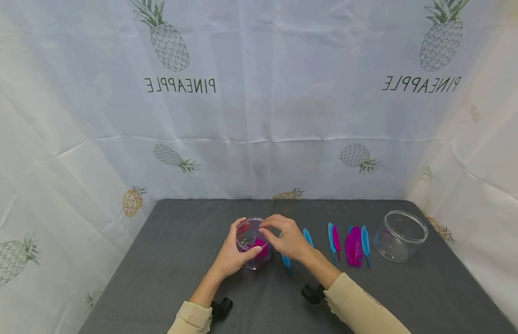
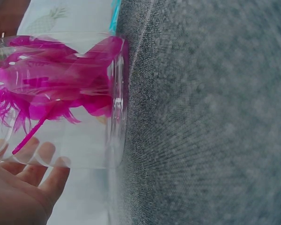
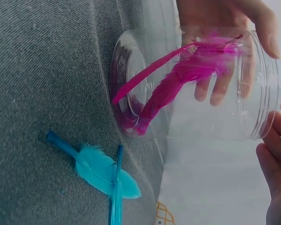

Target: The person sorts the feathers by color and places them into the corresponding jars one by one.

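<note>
My left hand grips a clear plastic jar, thumb on the near side near the rim, fingers around the far side. Inside the jar are several magenta feathers, one with its quill slanting down along the wall in the left wrist view. At the jar's mouth is my right hand, its fingertips right at the rim and no feather showing between them. Beside the jar, beneath the right hand, two blue feathers lie crossing on the table; the hand partly hides them in the head view.
To the right on the grey table lie a blue feather, a thin magenta feather, a wide magenta feather and another blue feather. A second, wider clear jar stands near the right edge. Pineapple-print curtains surround the table.
</note>
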The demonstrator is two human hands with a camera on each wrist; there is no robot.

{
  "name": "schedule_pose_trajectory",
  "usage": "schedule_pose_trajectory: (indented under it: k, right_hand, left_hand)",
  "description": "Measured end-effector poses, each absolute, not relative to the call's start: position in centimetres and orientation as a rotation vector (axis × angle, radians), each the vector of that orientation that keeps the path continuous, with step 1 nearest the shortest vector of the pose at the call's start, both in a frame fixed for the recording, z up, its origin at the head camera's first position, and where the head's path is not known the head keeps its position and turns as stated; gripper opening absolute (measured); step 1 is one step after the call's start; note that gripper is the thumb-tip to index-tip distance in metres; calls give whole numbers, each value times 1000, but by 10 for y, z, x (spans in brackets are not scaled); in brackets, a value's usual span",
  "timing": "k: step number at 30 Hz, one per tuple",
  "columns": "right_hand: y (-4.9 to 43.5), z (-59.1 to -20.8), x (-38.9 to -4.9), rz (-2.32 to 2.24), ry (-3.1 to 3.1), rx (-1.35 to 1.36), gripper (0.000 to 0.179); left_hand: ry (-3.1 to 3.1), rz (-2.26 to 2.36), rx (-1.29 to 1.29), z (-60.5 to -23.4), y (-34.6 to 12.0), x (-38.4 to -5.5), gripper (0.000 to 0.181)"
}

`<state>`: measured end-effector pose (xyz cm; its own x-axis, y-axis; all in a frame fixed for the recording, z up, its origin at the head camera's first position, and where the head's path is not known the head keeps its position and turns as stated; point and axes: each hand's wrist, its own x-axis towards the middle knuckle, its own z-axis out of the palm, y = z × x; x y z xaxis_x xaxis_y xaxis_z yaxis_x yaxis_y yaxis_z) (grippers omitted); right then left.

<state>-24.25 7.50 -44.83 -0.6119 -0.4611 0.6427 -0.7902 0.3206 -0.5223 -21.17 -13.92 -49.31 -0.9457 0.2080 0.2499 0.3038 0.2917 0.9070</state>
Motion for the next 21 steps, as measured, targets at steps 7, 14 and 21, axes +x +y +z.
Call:
schedule_pose_trajectory:
  k: [7, 14, 21]
  right_hand:
    - [85, -444, -239, 1147, -2235, 1127, 12]
    - [103, -437, -234, 1026, -2244, 1198, 14]
    - [120, -437, -230, 912, -2231, 1211, 19]
  left_hand:
    - [-2460, -1762, -476, -494, -140, -212, 92]
    - [-2454, -1764, -480, -494, -140, -212, 92]
    - [-2449, -1769, -478, -494, -139, -212, 92]
